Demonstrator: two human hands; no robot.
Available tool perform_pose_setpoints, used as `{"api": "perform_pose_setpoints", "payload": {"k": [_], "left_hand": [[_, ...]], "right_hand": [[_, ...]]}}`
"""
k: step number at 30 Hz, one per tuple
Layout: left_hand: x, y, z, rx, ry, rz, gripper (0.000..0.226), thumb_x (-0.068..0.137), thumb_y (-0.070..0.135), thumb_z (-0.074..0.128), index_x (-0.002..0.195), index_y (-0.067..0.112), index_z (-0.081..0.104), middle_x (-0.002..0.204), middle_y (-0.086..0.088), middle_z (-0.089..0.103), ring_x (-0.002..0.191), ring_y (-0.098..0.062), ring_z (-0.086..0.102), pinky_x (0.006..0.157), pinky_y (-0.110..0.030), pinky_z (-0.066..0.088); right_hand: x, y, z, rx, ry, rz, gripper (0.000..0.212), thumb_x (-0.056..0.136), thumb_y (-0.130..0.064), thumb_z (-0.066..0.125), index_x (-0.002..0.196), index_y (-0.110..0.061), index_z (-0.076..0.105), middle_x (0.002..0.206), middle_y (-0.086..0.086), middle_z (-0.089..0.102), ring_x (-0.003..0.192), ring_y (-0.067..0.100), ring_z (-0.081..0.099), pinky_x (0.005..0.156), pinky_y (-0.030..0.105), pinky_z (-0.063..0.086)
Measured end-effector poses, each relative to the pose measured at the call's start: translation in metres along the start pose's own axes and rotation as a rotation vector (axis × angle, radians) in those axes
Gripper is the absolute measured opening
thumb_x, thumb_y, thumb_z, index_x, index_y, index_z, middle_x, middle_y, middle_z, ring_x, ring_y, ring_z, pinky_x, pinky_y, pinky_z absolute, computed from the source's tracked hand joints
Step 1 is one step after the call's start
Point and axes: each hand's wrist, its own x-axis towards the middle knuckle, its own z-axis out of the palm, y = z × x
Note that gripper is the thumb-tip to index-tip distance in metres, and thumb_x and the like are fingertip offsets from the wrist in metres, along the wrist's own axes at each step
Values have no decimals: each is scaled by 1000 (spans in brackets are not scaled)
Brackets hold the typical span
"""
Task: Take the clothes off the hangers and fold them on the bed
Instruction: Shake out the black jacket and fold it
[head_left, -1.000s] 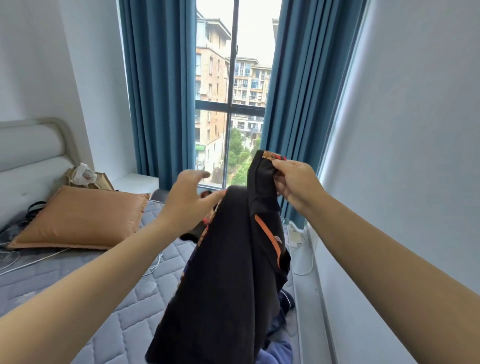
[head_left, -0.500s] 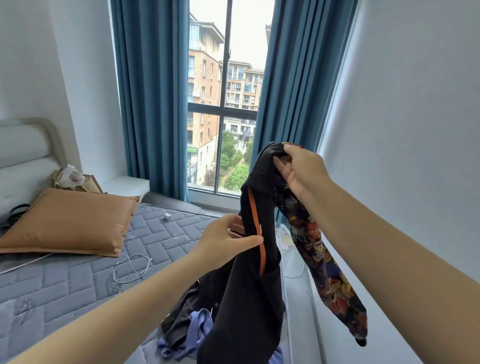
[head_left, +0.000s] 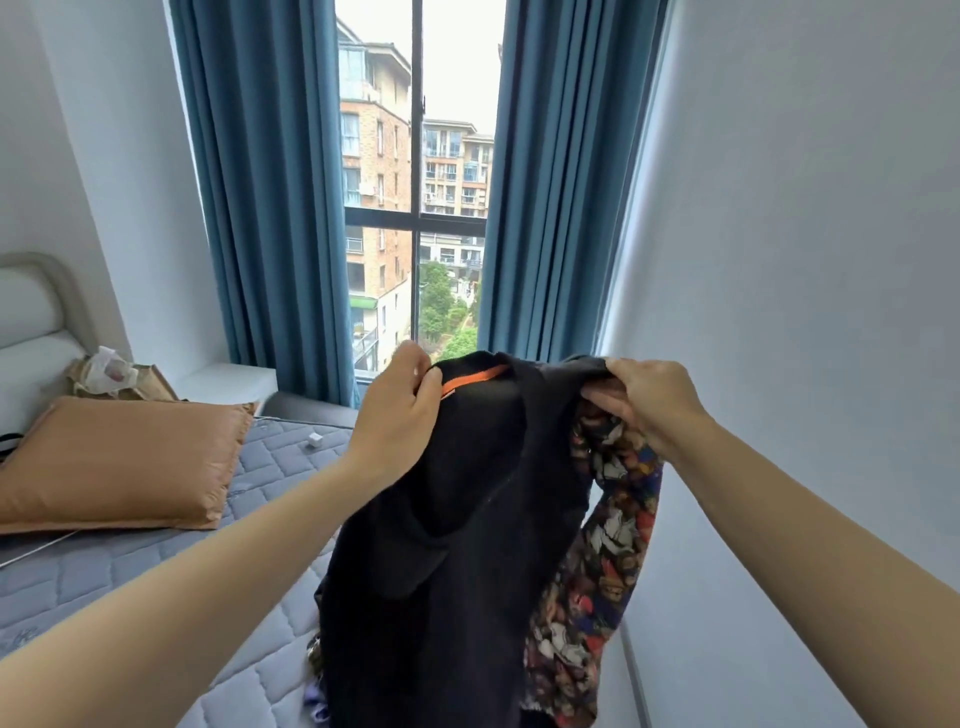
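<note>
I hold a black garment (head_left: 457, 530) with an orange strip at its top edge and a colourful patterned sleeve up in front of me. My left hand (head_left: 397, 415) pinches its upper left edge by the orange strip. Gripping the upper right edge is my right hand (head_left: 649, 397), and the patterned sleeve hangs below it. The cloth hangs down over the right side of the bed (head_left: 130, 582). No hanger is visible. A bit of purple cloth (head_left: 314, 701) shows under the garment's lower edge.
An orange pillow (head_left: 119, 462) lies at the bed's head, with a paper bag (head_left: 122, 374) behind it. A small white cube (head_left: 314, 439) and a white cable (head_left: 36, 545) rest on the grey quilted mattress. Blue curtains (head_left: 270, 197) frame the window ahead. A white wall (head_left: 805, 260) runs close on the right.
My left hand took hold of the garment by the orange strip and rose to the level of the right hand. The two hands moved apart, spreading the top edge sideways.
</note>
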Motion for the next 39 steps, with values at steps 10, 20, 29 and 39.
{"api": "perform_pose_setpoints", "payload": {"k": [10, 20, 29, 39], "left_hand": [[8, 29, -9, 170, -384, 215, 12, 99, 21, 47, 87, 20, 43, 60, -1, 48, 53, -8, 37, 53, -17, 32], [-3, 26, -43, 193, -323, 277, 18, 98, 24, 49, 84, 28, 41, 53, 9, 42, 50, -7, 33, 52, -16, 33], [-7, 5, -71, 192, -183, 171, 18, 99, 23, 49, 81, 25, 42, 48, 4, 37, 44, -8, 29, 45, -18, 30], [-38, -33, -58, 228, -263, 87, 14, 99, 23, 47, 85, 22, 44, 46, -2, 46, 44, -9, 36, 48, -18, 33]], "right_hand": [[-30, 62, -23, -568, -292, -261, 17, 86, -7, 68, 103, -10, 71, 95, 2, 74, 90, 15, 70, 83, 27, 57], [-57, 91, 8, -352, -822, -122, 31, 88, -4, 53, 113, -13, 70, 106, 4, 73, 102, 19, 68, 90, 28, 54], [-67, 108, 20, -545, -694, -402, 17, 99, -15, 50, 85, -9, 59, 76, 11, 60, 71, 24, 55, 74, 40, 49], [-58, 46, 10, -630, -518, -602, 15, 94, -35, 59, 85, -23, 58, 64, 3, 55, 58, 11, 53, 58, 12, 42]]}}
